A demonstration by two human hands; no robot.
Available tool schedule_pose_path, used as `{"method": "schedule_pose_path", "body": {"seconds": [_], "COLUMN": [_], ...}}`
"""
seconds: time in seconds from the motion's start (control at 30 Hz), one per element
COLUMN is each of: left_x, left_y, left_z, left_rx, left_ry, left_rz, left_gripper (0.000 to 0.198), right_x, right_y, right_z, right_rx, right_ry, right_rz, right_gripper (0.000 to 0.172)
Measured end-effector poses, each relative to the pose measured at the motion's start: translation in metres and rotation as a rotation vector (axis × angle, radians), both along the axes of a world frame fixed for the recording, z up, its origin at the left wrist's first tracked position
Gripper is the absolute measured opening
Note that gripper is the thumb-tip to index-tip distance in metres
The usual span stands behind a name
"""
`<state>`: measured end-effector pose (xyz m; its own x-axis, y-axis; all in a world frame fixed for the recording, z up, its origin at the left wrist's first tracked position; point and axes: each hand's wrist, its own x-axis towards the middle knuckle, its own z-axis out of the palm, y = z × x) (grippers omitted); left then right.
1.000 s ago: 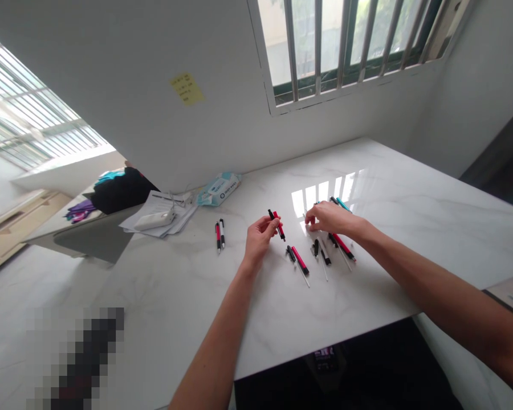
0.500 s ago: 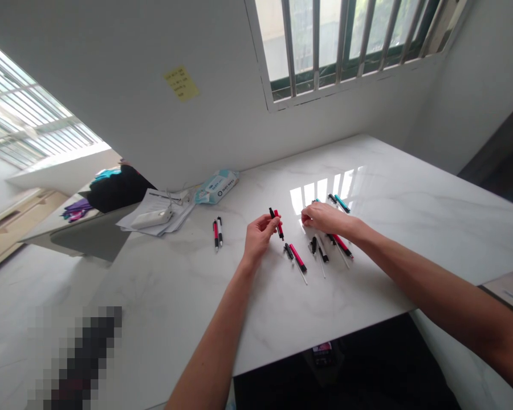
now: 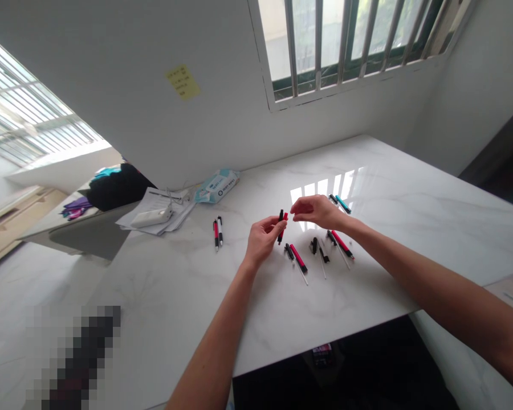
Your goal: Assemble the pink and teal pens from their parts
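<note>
- My left hand (image 3: 261, 239) pinches black and red pen parts (image 3: 280, 235) between thumb and fingers, over the table (image 3: 410, 228).
- My right hand (image 3: 316, 210) hangs just beside them, fingers curved towards my left, wrist bent; I can't tell whether it pinches anything small.
- Both forearms slant inward.

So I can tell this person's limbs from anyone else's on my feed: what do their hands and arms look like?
The left hand and right hand are ungloved, each with ordinary human fingers. The left forearm and right forearm show no sleeve, watch, bracelet or cable. A thin ring would be too small to rule out.
</note>
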<state>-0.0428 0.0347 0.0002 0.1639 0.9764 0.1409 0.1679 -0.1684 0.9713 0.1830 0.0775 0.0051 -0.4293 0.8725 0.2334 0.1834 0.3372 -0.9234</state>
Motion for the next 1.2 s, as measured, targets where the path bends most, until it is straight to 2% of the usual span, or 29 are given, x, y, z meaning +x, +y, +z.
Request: {"method": "schedule_pose_path", "body": {"seconds": [0.23,0.47,0.77,1.07,1.13,1.2], "left_x": [0.002,0.002,0.004,0.006,0.006,0.005], "left_y": [-0.003,-0.004,-0.005,-0.004,-0.003,-0.002], "left_z": [0.002,0.003,0.000,0.001,0.000,0.000], "left_rx": [-0.005,-0.006,0.000,-0.032,-0.047,-0.056], "left_ry": [0.048,0.053,-0.004,-0.057,-0.088,-0.113], "left_rz": [-0.079,-0.102,-0.100,-0.041,-0.013,0.012], "left_gripper": [0.039,0.039,0.037,0.038,0.039,0.041], "right_x": [-0.002,-0.007,-0.012,-0.013,-0.009,0.000], "right_y": [0.001,-0.003,-0.005,-0.007,-0.008,-0.006], "right_z": [0.006,0.006,0.003,0.005,0.009,0.014], "right_rx": [-0.100,-0.094,-0.083,-0.042,0.026,0.169], "right_ry": [0.277,0.387,0.328,0.281,0.209,0.044], "right_rz": [-0.005,-0.063,0.027,0.025,-0.013,-0.136], "right_gripper": [0.039,0.034,0.032,0.032,0.033,0.029]}}
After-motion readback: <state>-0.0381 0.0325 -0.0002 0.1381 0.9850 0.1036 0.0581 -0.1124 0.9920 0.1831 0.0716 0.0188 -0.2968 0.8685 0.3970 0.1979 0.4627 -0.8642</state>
